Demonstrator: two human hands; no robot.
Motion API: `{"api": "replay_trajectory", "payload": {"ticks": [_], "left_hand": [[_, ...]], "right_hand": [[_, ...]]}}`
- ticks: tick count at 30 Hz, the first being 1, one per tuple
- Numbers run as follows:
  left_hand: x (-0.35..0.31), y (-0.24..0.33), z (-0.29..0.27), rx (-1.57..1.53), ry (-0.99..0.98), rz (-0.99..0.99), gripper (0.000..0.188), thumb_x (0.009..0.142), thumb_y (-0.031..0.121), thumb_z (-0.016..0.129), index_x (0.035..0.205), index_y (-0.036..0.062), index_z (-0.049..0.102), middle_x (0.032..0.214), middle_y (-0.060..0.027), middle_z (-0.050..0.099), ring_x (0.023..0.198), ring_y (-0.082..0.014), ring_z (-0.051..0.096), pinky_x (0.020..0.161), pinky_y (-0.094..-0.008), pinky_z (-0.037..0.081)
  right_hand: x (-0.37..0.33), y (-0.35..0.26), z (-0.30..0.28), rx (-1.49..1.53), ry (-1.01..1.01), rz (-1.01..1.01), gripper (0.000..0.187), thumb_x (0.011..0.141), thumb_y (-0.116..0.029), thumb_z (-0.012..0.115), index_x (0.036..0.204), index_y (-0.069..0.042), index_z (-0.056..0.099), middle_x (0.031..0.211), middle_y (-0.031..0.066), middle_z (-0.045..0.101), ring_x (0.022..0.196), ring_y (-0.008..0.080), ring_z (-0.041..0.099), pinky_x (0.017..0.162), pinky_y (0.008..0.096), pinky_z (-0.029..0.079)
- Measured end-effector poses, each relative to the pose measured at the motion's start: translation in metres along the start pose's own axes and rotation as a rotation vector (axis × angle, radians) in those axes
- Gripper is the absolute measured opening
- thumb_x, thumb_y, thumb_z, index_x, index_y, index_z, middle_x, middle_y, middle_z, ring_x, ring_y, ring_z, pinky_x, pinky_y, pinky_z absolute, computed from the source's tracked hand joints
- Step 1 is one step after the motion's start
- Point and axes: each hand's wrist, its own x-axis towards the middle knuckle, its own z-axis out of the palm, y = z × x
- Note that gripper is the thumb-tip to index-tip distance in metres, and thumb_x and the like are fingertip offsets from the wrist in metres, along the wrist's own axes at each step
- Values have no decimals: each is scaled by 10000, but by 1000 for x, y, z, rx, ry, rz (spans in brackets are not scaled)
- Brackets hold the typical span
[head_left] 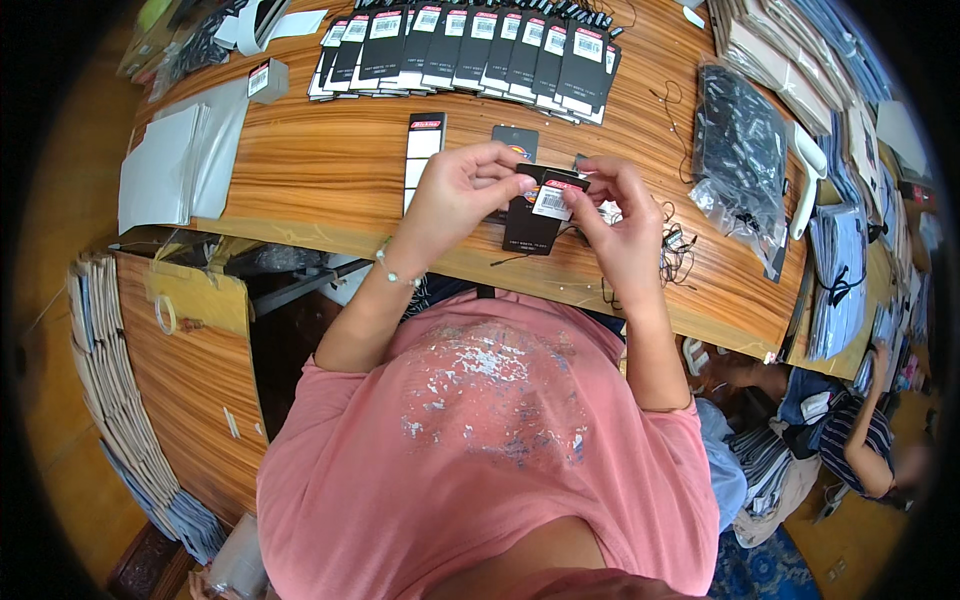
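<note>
A black hang tag (536,215) with a white barcode sticker is held upright above the wooden table's (330,170) near edge. My left hand (462,190) pinches its upper left corner. My right hand (612,215) grips its top right, fingertips on the sticker. A thin black string hangs from the tag. A sticker backing strip (422,152) and another black tag (515,142) lie just beyond my hands. A tangle of black strings (678,250) sits right of my right hand.
A fanned row of finished black tags (470,50) lines the far side. Clear plastic sleeves (180,160) lie at the left, a bag of black strings (738,150) at the right. Stacked folded garments (800,60) fill the far right. Another person (870,440) sits lower right.
</note>
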Motion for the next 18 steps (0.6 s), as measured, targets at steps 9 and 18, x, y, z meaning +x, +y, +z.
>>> {"api": "replay_trajectory", "payload": {"ticks": [9,18], "left_hand": [[-8,1,-25,81,211,188,276,786,7,639,1056,-25,588,861,-65,639,752,-75,593,622,-170,477],[-12,17,-59,49,354,287,266,812,18,614,1070,-29,563,896,-87,646,786,-87,604,659,-189,486]], "right_hand": [[7,0,-17,-25,78,-65,257,728,-26,681,970,-7,596,741,53,563,623,97,525,592,224,429],[-41,11,35,-508,-471,-363,122,721,-127,609,811,-51,576,832,60,504,843,237,487,723,346,382]]}}
